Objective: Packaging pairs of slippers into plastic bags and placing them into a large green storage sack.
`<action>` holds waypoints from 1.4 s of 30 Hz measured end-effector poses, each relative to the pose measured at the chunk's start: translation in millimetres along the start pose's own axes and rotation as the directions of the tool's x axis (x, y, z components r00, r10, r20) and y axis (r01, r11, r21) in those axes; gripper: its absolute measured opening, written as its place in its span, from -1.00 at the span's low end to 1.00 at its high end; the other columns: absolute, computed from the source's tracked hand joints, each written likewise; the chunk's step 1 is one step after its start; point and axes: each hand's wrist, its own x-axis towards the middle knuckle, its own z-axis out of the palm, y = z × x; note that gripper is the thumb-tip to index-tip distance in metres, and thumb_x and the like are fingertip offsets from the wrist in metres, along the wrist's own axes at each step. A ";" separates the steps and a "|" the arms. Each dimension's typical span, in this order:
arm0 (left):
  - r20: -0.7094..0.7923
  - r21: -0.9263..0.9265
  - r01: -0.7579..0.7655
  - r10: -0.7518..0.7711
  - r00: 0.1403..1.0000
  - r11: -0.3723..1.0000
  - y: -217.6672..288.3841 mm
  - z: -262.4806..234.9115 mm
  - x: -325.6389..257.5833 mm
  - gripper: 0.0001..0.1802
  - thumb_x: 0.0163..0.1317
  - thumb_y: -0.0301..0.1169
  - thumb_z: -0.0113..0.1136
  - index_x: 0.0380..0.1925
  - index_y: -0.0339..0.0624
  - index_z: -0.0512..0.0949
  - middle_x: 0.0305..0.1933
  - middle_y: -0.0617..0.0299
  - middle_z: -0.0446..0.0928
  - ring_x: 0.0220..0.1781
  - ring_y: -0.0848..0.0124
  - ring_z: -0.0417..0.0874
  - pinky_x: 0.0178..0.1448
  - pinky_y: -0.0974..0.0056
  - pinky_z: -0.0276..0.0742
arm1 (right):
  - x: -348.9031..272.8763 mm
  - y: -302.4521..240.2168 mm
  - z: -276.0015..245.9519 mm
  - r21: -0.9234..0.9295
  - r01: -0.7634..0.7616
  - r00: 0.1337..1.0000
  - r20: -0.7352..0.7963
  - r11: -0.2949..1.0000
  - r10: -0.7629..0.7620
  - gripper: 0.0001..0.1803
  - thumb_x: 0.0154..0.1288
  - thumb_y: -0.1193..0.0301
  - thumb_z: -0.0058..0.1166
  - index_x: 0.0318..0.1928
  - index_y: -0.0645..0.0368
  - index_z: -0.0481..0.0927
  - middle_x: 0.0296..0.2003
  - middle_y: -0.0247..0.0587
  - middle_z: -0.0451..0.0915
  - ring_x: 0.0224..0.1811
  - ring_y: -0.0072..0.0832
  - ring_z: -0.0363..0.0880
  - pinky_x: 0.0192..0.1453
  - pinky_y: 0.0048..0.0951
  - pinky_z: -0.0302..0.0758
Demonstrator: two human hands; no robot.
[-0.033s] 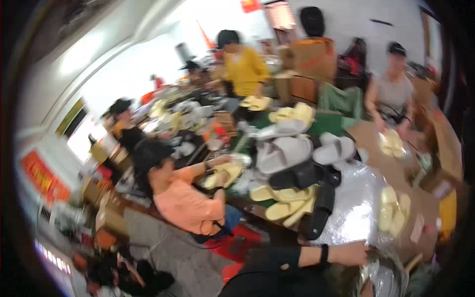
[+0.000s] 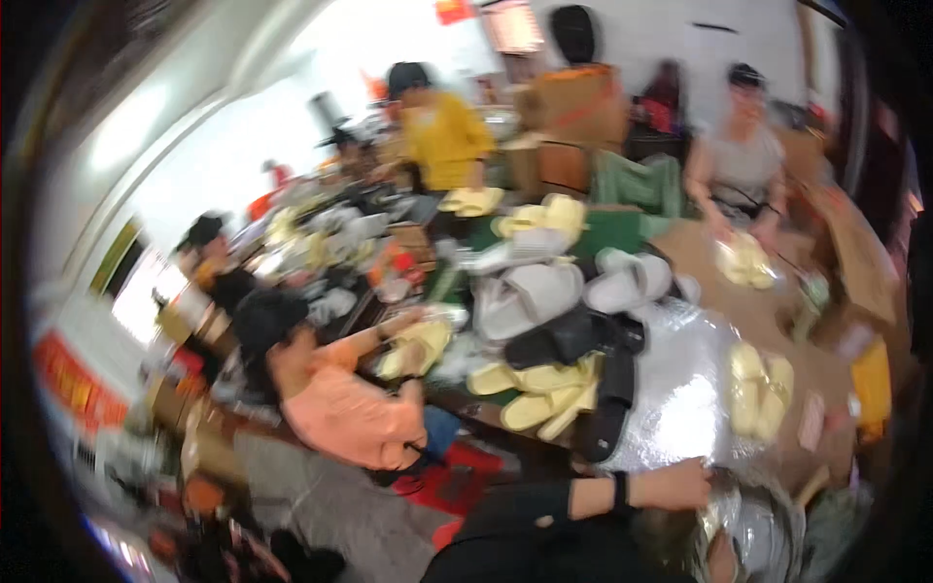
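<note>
My left hand (image 2: 675, 484), below a dark sleeve and black wristband, reaches in from the lower edge. Its fingers are curled at the edge of a clear plastic bag (image 2: 763, 525), with motion blur softening the detail. A small piece of skin low against the bag appears to be my right hand (image 2: 721, 559); its fingers are hidden. Beyond the bag, a pair of pale yellow slippers (image 2: 761, 389) lies in shiny clear wrap. Left of these is a glossy sheet of clear plastic (image 2: 680, 408), with black slippers (image 2: 614, 389) along its left edge.
Pale yellow slippers (image 2: 535, 394) and grey-white slippers (image 2: 530, 299) pile up on the table. A person in orange (image 2: 350, 413) handles a yellow slipper at left. Another in grey (image 2: 741, 160) holds a wrapped yellow pair at far right. Cardboard boxes (image 2: 846, 253) line the right edge.
The whole view has swung slightly, so the table and people sit further left in the picture. My left hand stays at the edge of the plastic bag.
</note>
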 end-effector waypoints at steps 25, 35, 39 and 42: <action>0.185 -0.038 0.122 -0.113 0.976 0.992 -35.7 -51.7 -52.3 -0.70 -0.18 -0.35 0.28 -0.35 -0.04 0.50 -0.33 0.25 0.45 -0.08 0.34 0.49 0.20 -0.13 0.17 | 176.6 57.4 -171.1 0.693 0.027 0.768 -0.476 0.721 0.429 -0.49 0.16 0.06 0.11 -0.12 0.29 0.54 -0.26 -0.02 0.60 -0.24 -0.41 0.56 -0.17 -0.41 0.46; 0.151 -0.092 0.195 -0.180 0.972 0.977 -15.8 -45.5 -66.2 -0.83 0.00 -0.35 0.15 -0.42 -0.16 0.46 -0.31 0.14 0.44 -0.03 0.14 0.43 0.25 -0.22 0.13 | 269.0 107.8 -57.5 0.813 -0.562 0.165 -0.066 0.149 0.984 -0.05 -0.02 -0.18 0.12 0.22 0.27 0.23 0.19 0.07 0.28 0.17 0.01 0.31 0.27 0.01 0.20; 0.302 -0.350 0.318 -0.216 0.929 0.881 -21.5 -52.0 -72.7 -0.70 0.00 -0.29 0.21 -0.30 -0.23 0.47 -0.37 0.12 0.42 -0.21 0.08 0.41 -0.03 0.01 0.28 | 266.4 96.6 -80.4 0.769 -0.362 0.577 -0.258 0.526 0.775 -0.42 0.04 -0.04 0.07 -0.13 0.22 0.59 -0.10 0.04 0.54 0.02 -0.20 0.47 0.01 -0.20 0.46; 0.334 -0.578 0.468 -0.329 0.883 0.669 -17.7 -56.4 -55.4 -0.64 0.12 -0.28 0.16 -0.12 -0.24 0.48 -0.50 0.06 0.41 -0.38 0.10 0.42 -0.21 0.12 0.32 | 241.0 118.2 -112.5 0.960 0.253 0.399 -0.219 0.123 0.890 -0.64 -0.04 0.27 0.10 -0.33 0.35 0.58 -0.49 0.04 0.57 -0.39 -0.21 0.58 -0.24 -0.28 0.47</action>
